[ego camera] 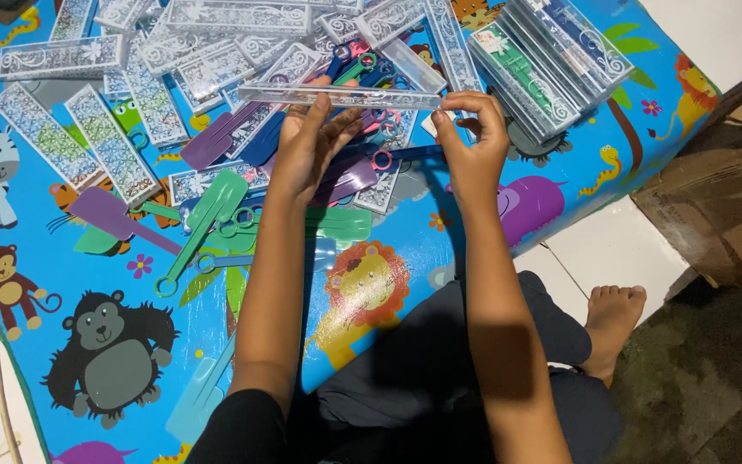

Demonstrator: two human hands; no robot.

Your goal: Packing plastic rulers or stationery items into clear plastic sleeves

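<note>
While the person sits on the floor with a bare foot point(613, 320) out to the side, both arms reach forward over a bright blue animal mat point(79, 275). The mat is the landmark here. Its near part, by the person's lap, shows only a gorilla and a lion picture, so that part is open room. The mat's right edge is just beside the right arm, and past it are white floor tiles point(620, 249) and brown cardboard point(732, 215).

Farther out over the mat, the two hands hold up one long clear plastic case point(341, 96). It lies flat and level, stretched from hand to hand. The left hand point(307, 142) has its fingers mostly straight and spread under the case's left half, so that grip is loose and open. The right hand point(472, 137) pinches the case's right end between thumb and fingertips, a closed grip.

Right under the hands, in the mat's middle, lie loose green, purple and blue plastic paddles point(216, 206). At the mat's far side are many patterned clear cases point(113, 142) scattered flat, and a tidy stack of filled cases point(547, 64) at the far right corner.
</note>
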